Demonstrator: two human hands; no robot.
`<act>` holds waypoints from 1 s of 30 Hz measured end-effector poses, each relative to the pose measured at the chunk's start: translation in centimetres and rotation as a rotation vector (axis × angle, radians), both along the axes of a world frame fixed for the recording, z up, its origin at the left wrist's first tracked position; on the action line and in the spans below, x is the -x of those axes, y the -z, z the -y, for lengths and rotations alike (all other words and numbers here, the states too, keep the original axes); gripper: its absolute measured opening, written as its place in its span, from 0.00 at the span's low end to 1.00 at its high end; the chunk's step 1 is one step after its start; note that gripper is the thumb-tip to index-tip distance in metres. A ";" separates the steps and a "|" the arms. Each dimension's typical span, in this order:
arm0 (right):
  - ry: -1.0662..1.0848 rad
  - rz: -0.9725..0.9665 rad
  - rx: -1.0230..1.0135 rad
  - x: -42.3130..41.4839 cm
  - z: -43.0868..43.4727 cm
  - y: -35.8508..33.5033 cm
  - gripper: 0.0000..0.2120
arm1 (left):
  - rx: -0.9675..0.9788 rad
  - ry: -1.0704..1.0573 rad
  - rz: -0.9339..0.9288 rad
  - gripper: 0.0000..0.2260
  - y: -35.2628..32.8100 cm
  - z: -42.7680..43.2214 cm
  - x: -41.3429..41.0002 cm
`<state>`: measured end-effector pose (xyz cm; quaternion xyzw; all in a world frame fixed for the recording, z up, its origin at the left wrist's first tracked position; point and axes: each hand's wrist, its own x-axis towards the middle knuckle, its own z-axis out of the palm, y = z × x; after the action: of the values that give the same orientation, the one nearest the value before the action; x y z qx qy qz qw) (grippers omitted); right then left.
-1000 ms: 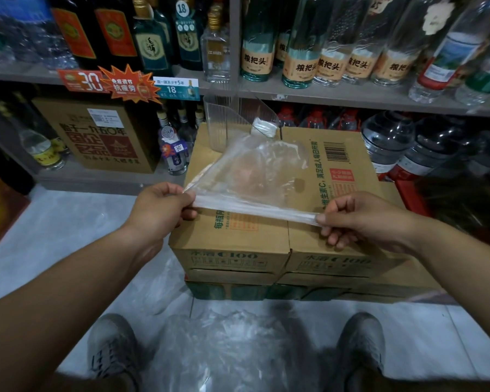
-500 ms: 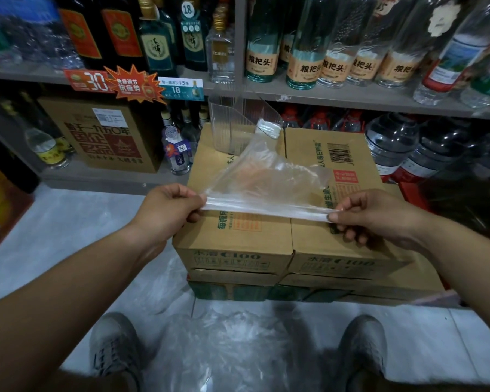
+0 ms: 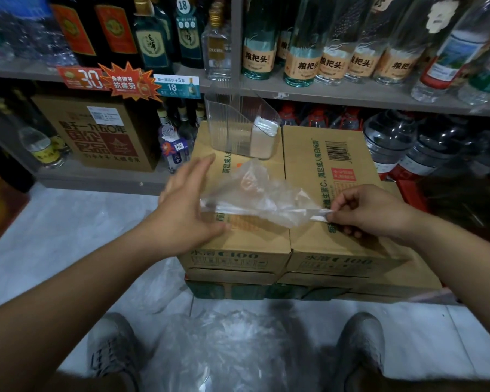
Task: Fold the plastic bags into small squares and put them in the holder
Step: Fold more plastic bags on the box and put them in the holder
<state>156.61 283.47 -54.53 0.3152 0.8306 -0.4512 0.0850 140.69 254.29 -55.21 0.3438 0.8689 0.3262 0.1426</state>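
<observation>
The plastic bag is pinched at its right end by the right hand, above the front edge of the cardboard boxes. The left hand is spread at its left end. With only one end gripped, the fold could be lost as the film sags.

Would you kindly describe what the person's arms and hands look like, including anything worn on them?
Both forearms are bare, with no sleeves in view. The left hand and right hand wear no gloves, and no watch, ring or bracelet shows.
</observation>
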 end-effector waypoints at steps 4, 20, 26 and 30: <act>-0.049 0.011 0.007 -0.2 0.0 -0.2 0.04 | -0.259 0.075 0.086 0.34 -0.7 -1.2 -0.9; -0.205 -0.239 -0.188 0.8 1.5 -3.7 0.32 | -0.544 -0.334 0.257 0.06 1.6 -3.7 1.6; -0.078 -0.443 0.109 3.7 3.7 -3.6 0.31 | -0.540 -0.308 0.259 0.07 1.3 -3.4 1.6; -0.011 -0.473 0.263 4.0 3.9 -3.3 0.05 | -0.584 -0.303 0.348 0.04 0.7 -3.4 1.4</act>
<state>152.63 279.52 -51.19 0.1828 0.7632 -0.6159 -0.0687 139.30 257.64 -55.87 0.1768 0.7430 0.6314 0.1341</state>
